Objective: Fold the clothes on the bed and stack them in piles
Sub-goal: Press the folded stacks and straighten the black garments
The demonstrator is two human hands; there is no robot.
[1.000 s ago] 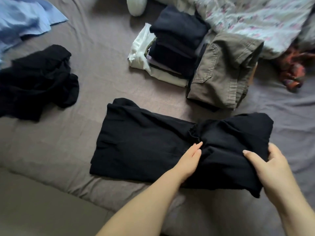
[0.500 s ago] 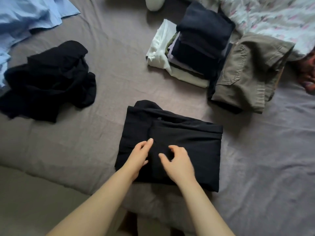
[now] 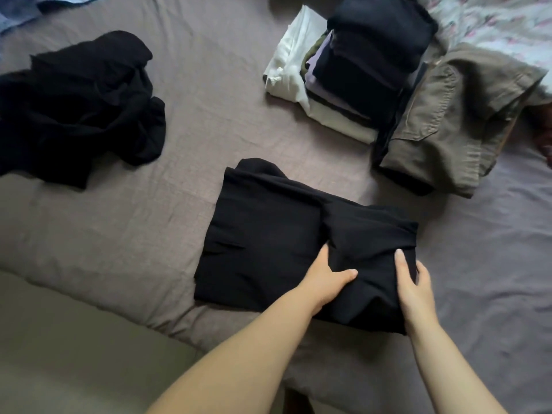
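Black folded garment [image 3: 268,243] on bed [image 3: 209,115], left hand [image 3: 324,277] and right hand [image 3: 413,286] gripping its right part, fingers clamped on cloth

Folded garment [image 3: 268,243] lies on the bed [image 3: 191,121], nearest the person, with both hands on its right part: left hand [image 3: 324,279], right hand [image 3: 413,286]. Crumpled garment [image 3: 77,106] sits far left. Folded stack [image 3: 355,70] behind right, folded trousers [image 3: 451,121] touching its right side.
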